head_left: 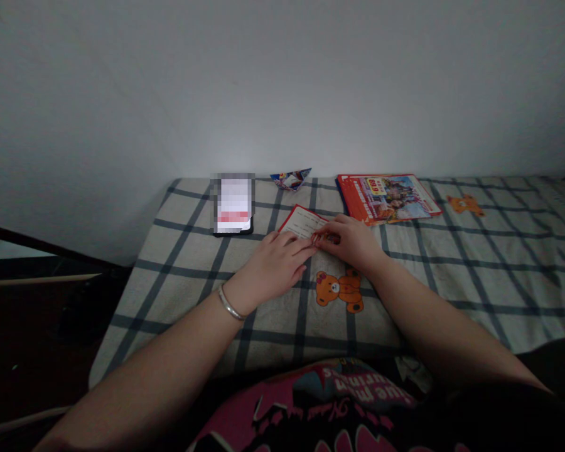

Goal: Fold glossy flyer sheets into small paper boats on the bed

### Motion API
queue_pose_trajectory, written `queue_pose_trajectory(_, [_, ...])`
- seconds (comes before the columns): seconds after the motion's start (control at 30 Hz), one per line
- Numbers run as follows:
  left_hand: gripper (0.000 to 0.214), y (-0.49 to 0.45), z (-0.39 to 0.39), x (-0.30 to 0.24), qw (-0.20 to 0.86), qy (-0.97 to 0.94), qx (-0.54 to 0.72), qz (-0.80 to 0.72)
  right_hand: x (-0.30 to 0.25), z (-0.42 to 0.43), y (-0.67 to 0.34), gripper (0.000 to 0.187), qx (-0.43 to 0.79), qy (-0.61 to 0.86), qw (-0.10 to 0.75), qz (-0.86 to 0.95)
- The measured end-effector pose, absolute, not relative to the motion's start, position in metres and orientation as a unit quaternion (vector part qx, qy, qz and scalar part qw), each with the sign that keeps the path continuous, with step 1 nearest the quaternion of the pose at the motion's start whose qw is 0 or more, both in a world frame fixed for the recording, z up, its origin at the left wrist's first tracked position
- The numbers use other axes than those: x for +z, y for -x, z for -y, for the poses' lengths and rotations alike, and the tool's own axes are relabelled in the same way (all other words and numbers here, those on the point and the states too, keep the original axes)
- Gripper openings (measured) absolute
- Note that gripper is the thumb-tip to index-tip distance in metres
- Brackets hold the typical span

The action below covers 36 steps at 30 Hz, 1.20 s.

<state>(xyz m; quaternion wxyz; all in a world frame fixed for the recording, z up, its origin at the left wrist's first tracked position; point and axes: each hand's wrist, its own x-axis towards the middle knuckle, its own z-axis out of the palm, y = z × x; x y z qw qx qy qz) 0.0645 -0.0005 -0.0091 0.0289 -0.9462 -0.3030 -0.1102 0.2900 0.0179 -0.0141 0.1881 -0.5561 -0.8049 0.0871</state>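
A white sheet of paper with a red edge (pixel 301 221) lies on the checked bed cover (pixel 452 263). My left hand (pixel 275 263) rests flat on the paper's near part, fingers stretched out and together. My right hand (pixel 351 242) lies beside it, fingertips pressing the paper's right edge where the two hands meet. A silver bangle (pixel 229 304) sits on my left wrist.
A phone with a lit screen (pixel 234 206) lies at the back left. A small folded paper boat (pixel 290 179) stands by the wall. A stack of colourful leaflets (pixel 386 198) lies at the back right. Orange bear prints mark the cover. The bed's left edge drops to a dark floor.
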Motion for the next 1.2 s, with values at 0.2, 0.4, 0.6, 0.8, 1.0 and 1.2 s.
queue_pose_trajectory(0.2, [0.037, -0.067, 0.004, -0.006, 0.032, 0.944, -0.109, 0.311, -0.011, -0.017, -0.293, 0.032, 0.073, 0.563, 0.158, 0.808])
queue_pose_trajectory(0.4, [0.035, -0.065, 0.005, -0.001, 0.035, 0.945, -0.093, 0.312, -0.002, -0.016, -0.293, 0.028, 0.092, 0.579, 0.131, 0.800])
queue_pose_trajectory(0.6, [0.036, -0.058, 0.005, -0.001, 0.039, 0.942, -0.085, 0.323, 0.002, -0.017, -0.304, 0.019, 0.116, 0.599, 0.122, 0.783])
queue_pose_trajectory(0.8, [0.032, -0.053, 0.003, 0.002, 0.029, 0.941, -0.067, 0.331, -0.003, -0.020, -0.314, 0.024, 0.147, 0.598, 0.113, 0.779])
queue_pose_trajectory(1.0, [0.032, -0.051, 0.001, 0.001, 0.028, 0.942, -0.069, 0.328, -0.008, -0.023, -0.322, 0.027, 0.171, 0.577, 0.119, 0.789])
queue_pose_trajectory(1.2, [0.031, -0.049, -0.002, 0.000, 0.024, 0.943, -0.075, 0.324, -0.010, -0.024, -0.325, 0.029, 0.195, 0.569, 0.131, 0.788])
